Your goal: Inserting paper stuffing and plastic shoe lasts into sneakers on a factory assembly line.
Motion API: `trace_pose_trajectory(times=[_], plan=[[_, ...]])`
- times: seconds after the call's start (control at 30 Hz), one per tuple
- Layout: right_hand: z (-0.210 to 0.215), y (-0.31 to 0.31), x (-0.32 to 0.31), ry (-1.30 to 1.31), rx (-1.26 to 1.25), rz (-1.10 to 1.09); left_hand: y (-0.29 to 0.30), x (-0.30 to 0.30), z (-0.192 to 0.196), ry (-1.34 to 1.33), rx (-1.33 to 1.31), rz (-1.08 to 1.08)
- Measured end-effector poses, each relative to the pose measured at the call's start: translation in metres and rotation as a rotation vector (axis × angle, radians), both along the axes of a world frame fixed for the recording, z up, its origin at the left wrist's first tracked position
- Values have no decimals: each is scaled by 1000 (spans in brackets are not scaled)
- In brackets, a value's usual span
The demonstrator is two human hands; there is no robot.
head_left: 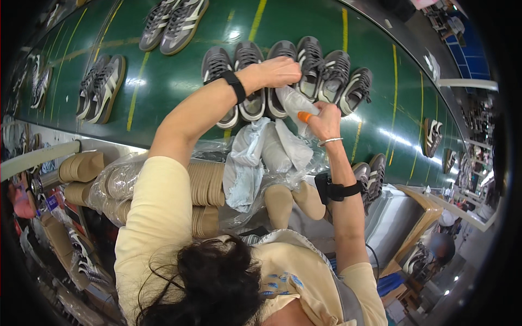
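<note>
Clear plastic bag [122,182]: lay left, wrapping stacked tan insoles.
Pale grey paper wad [293,103]: between both hands.

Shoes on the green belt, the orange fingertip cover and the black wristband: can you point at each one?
Shoes [304,65]: head view, on the laces of one shoe.
Orange fingertip cover [305,116]: head view, its middle.
Black wristband [236,86]: head view, on the strap's top.

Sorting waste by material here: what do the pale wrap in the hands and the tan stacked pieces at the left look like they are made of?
The pale wrap, gripped by the left hand and right hand, looks like thin, soft plastic or tissue: it crumples and looks slightly translucent. The tan stacked pieces look like matte moulded pulp or foam, probably insoles or shoe forms; they sit in a clear glossy plastic bag.
</note>
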State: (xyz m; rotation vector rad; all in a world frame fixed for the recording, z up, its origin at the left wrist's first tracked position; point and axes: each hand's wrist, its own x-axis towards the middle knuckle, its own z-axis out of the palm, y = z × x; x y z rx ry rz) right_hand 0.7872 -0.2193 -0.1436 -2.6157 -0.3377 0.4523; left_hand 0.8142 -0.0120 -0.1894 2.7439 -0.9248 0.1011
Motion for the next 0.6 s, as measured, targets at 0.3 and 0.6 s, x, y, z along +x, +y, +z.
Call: trace_pose_trajectory(times=[0.3,0.6], plan=[[-9,23,-2,-229,-322,242,3,8,-20,-202,-164,-75],[1,84,21,-394,-540,449,9,11,-17,-41,-271,94]])
